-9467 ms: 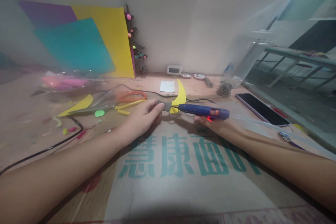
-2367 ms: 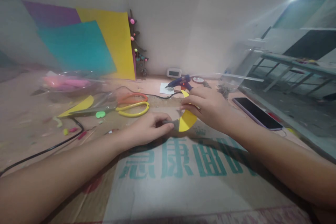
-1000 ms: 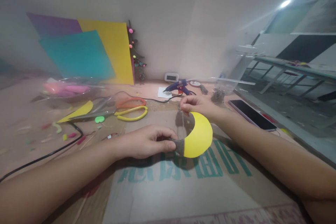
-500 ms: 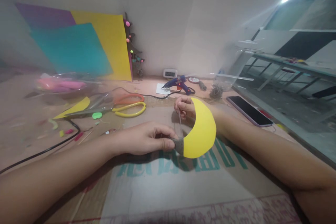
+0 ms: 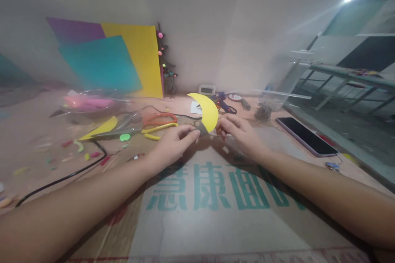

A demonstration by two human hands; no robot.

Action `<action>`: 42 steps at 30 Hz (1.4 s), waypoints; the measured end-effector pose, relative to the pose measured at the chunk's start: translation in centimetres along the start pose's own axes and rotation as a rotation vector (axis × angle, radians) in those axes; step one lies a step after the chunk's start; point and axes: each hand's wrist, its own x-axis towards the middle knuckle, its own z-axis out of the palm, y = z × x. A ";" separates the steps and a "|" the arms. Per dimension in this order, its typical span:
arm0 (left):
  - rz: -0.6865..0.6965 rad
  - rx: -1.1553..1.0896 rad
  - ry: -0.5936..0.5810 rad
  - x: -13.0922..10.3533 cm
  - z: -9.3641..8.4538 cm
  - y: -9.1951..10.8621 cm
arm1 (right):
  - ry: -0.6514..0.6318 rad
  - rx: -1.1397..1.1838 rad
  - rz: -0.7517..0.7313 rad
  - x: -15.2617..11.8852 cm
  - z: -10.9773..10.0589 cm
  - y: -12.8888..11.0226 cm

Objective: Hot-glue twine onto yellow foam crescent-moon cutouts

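Note:
Between my hands stands a yellow crescent (image 5: 210, 111), a flat moon-like piece with a grey lower end. My left hand (image 5: 177, 144) pinches it by that grey end with thumb and fingertips. Just right of the crescent, my right hand (image 5: 236, 131) has its fingers curled together. A faint thin strand seems to run from those fingers toward the grey end; blur hides its detail. Both hands are above cardboard (image 5: 212, 230) printed with green characters.
Scissors (image 5: 160, 120) with orange and yellow handles, a yellow offcut (image 5: 101, 127) and small scraps lie left. Behind are a glue gun (image 5: 225, 104), a small digital clock (image 5: 206, 89) and a grey tangle of string (image 5: 263, 111). A phone (image 5: 305, 135) lies right. Coloured sheets (image 5: 101, 63) lean on the wall.
The crescent has been raised away from me and turned, its curve now facing upper right. My left hand moved with it; my right hand shifted from behind it to its right side.

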 end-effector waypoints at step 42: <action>-0.148 -0.308 0.057 0.6 0.3 -0.2 | 0.108 -0.440 -0.286 -1.2 0.8 0.9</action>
